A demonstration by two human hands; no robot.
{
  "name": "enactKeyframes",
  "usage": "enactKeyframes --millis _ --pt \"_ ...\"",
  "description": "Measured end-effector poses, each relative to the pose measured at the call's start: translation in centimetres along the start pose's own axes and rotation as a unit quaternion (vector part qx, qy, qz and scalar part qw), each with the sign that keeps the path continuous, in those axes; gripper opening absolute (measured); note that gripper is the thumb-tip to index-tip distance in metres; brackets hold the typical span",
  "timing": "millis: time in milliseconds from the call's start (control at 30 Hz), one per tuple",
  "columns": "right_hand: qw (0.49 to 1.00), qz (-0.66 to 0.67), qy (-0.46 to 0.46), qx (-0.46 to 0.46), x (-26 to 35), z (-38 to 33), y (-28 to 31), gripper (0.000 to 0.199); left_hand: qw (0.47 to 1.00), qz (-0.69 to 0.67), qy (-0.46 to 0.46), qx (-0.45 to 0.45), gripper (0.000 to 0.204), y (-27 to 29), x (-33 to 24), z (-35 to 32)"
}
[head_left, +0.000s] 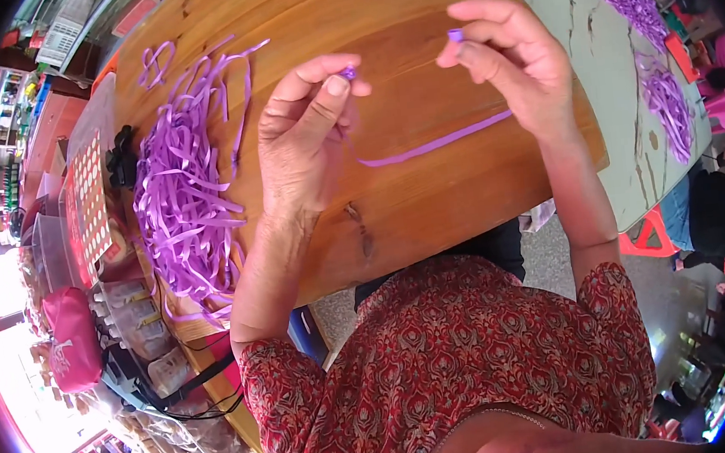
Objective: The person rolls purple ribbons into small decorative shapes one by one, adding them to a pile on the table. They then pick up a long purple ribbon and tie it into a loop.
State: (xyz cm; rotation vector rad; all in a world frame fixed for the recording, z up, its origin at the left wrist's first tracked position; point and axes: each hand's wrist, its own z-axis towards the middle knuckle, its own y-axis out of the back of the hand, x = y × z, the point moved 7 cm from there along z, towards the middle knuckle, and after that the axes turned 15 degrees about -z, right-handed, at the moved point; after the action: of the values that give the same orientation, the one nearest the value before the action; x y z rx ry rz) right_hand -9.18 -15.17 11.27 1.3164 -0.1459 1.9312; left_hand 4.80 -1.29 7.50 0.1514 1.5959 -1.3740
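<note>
A strip of purple ribbon [433,144] sags in a loop between my two raised hands, over the wooden table [430,212]. My left hand [299,137] is closed, with thumb and index finger pinching a small purple bit of ribbon at their tips. On the right, my right hand [530,69] pinches another small folded piece of purple between thumb and fingertips, its other fingers curled loosely. Beside my left hand lies a big tangled heap of purple ribbons [187,190]. One looped ribbon [157,65] rests apart from it, farther off.
Adjoining on the right is a pale marble-patterned table [630,134] bearing more purple ribbon bundles [667,105]. Black cables and a pink pouch [72,338] are at the left. Past the right table, a person in dark clothing [723,212] sits near a red stool [650,236].
</note>
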Motion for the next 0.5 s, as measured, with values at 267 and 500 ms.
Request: enactKeyframes --millis 267,500 --pt "0.994 0.071 0.056 0.063 0.0 1.8 -4.1 0.018 1.000 -0.023 0.015 0.011 0.020 -0.1 0.5 0.2" --pt "0.995 0.073 0.057 0.048 -0.9 1.9 -3.8 0.020 0.999 -0.033 0.027 0.008 0.019 0.0 1.6 1.5"
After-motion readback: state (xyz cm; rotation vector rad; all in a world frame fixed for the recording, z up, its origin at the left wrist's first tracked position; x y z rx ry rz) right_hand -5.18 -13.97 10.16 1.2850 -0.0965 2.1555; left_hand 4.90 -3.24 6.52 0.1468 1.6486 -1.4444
